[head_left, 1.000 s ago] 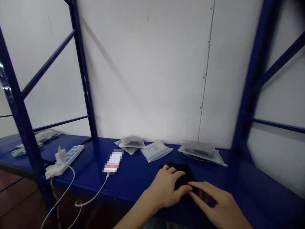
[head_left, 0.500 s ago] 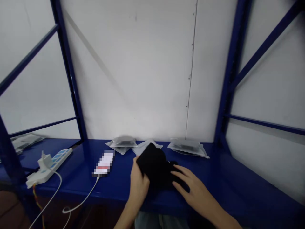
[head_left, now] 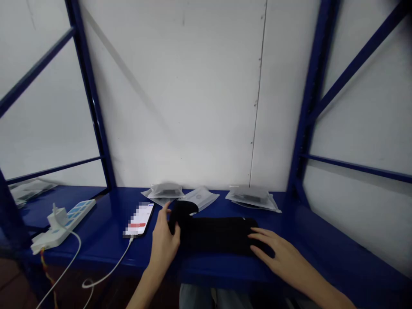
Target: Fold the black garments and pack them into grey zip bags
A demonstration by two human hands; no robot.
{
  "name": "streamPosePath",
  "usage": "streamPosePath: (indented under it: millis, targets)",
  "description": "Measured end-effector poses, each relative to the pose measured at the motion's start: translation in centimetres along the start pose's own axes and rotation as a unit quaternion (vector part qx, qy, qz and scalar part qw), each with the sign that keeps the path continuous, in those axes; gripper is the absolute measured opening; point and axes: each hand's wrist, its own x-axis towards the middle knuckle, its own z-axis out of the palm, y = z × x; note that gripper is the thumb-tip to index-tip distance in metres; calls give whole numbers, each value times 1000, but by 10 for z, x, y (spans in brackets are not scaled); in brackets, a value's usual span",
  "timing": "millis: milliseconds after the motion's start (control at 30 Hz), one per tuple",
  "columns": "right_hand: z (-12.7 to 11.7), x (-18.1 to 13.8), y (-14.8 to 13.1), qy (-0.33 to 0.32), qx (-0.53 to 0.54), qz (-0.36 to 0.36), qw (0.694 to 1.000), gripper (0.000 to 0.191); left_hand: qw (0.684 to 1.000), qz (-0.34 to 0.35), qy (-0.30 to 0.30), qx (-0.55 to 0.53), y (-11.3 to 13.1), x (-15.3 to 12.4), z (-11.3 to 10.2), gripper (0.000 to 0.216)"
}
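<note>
A long piece of black fabric [head_left: 219, 236] lies stretched across the blue tabletop in front of me, its exact kind unclear. Its left end is lifted and curls over, pinched between the thumb and fingers of my left hand [head_left: 165, 235]. At the other end, my right hand [head_left: 273, 251] rests with outstretched, slightly parted fingers whose tips touch the cloth. A small white mark shows on the fabric's upper edge near the right hand.
Frosted plastic bags [head_left: 165, 190] lie along the back of the table [head_left: 302, 240], with another pair [head_left: 252, 198] to the right. At left are a phone [head_left: 139, 221] on a white cable and a power strip [head_left: 77, 214] with a plugged-in charger [head_left: 58, 216]. Blue posts frame the sides.
The black fabric went from a raised, bunched fold to a long strip laid out flat. My left hand moved left with its end, and my right hand shifted slightly right.
</note>
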Motion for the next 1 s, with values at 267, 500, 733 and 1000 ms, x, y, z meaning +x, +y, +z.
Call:
streamPosePath:
  millis: [267, 500, 733, 1000]
  targets:
    - [-21, 14, 25, 0, -17, -5, 1000, 40, 979, 63, -47, 188, -18, -11, -5, 49]
    - [-37, 43, 14, -88, -39, 36, 995, 21, 968, 65, -162, 182, -12, 7, -11, 9]
    - [-48, 32, 11, -5, 40, -52, 998, 13, 971, 121, -199, -56, 1, -9, -45, 16]
    - [-71, -6, 31, -103, 62, -17, 993, 22, 942, 65, -321, -67, 12, -14, -82, 24]
